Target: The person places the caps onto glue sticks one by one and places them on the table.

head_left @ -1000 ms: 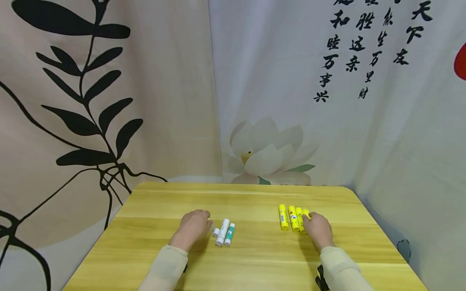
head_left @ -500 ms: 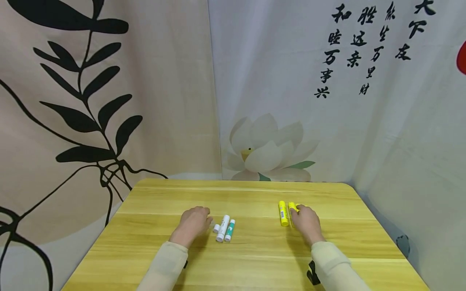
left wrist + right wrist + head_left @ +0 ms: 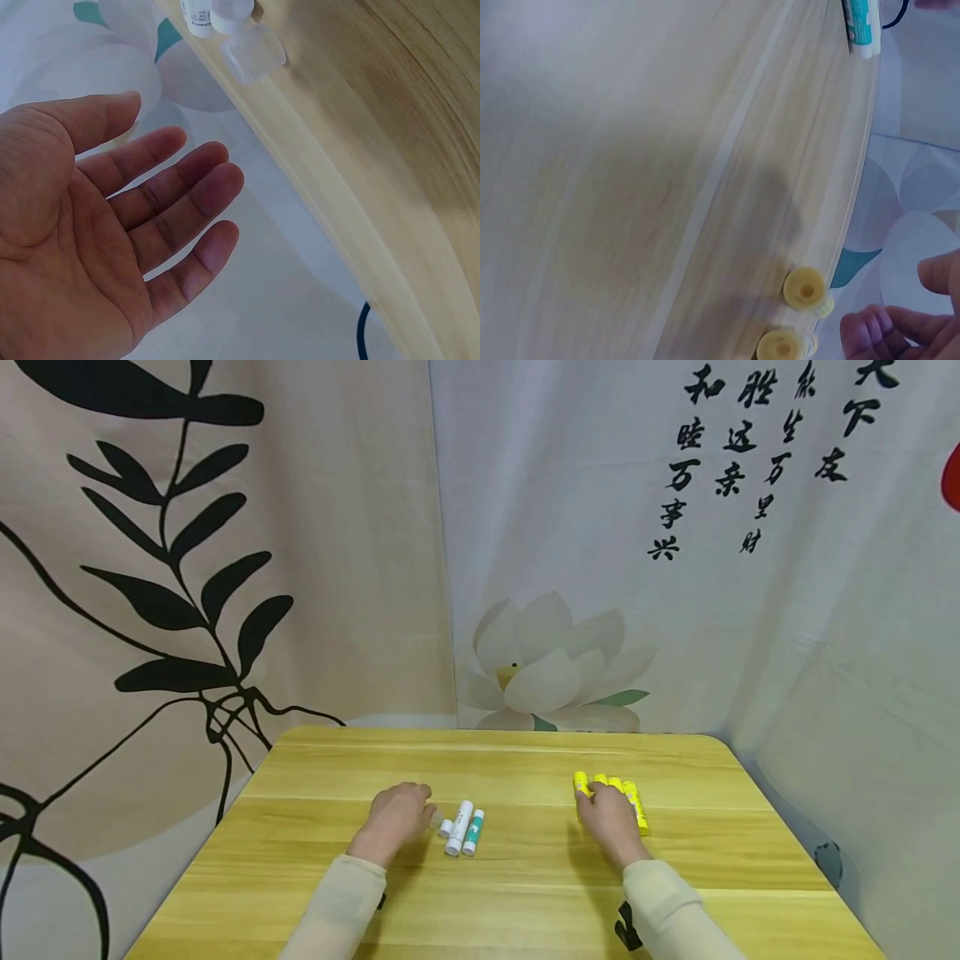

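1. Cylinders of plastic-looking yellow (image 3: 615,782), four slender ones, lie side by side on the far right part of the pale wooden surface (image 3: 510,902), probably grouped by colour and lined up so each can be reached alone.
2. My right hand (image 3: 609,818) is over the row's left end, partly covering the leftmost yellow cylinder (image 3: 581,779). Thumb and fingers stand apart with nothing visible between them, a pose better suited to touching than lifting; whether I make contact, I cannot tell.
3. Well left of these, a thick white tube (image 3: 459,828), a slim teal-and-white tube (image 3: 473,832) and a short white cylinder (image 3: 446,828) lie close together, apparently a separate group.
4. My left hand (image 3: 393,814) is just left of that group, fingers relaxed, grasping nothing, perhaps resting.
5. Since a second ago, my right hand has travelled left along the row, uncovering the rightmost yellow cylinder (image 3: 635,807); my left hand has hardly moved.
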`<action>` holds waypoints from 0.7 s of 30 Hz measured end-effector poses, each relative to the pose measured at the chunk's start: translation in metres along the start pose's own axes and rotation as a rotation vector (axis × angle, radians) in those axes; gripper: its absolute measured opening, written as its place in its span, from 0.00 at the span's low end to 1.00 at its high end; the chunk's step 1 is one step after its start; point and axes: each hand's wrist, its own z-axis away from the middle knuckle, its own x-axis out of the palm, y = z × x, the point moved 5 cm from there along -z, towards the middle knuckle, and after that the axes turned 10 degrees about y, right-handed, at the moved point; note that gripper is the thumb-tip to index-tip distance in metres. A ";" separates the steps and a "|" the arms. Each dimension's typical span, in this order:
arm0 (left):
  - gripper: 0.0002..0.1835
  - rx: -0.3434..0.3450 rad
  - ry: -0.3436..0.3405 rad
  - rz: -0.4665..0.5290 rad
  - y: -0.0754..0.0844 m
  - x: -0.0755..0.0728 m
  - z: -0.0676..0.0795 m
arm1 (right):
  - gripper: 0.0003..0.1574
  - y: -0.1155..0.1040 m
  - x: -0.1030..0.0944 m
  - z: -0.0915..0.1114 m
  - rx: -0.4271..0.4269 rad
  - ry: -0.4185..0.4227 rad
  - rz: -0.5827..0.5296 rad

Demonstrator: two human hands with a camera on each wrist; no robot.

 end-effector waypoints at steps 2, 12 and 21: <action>0.11 -0.017 -0.020 0.000 -0.002 0.001 -0.001 | 0.26 -0.003 0.002 0.001 -0.003 -0.005 -0.008; 0.15 -0.040 -0.038 0.002 -0.009 -0.001 -0.004 | 0.24 -0.021 0.015 0.011 -0.028 -0.023 -0.009; 0.14 -0.034 -0.053 -0.019 -0.010 0.001 -0.005 | 0.24 -0.039 0.031 0.022 -0.036 -0.059 -0.038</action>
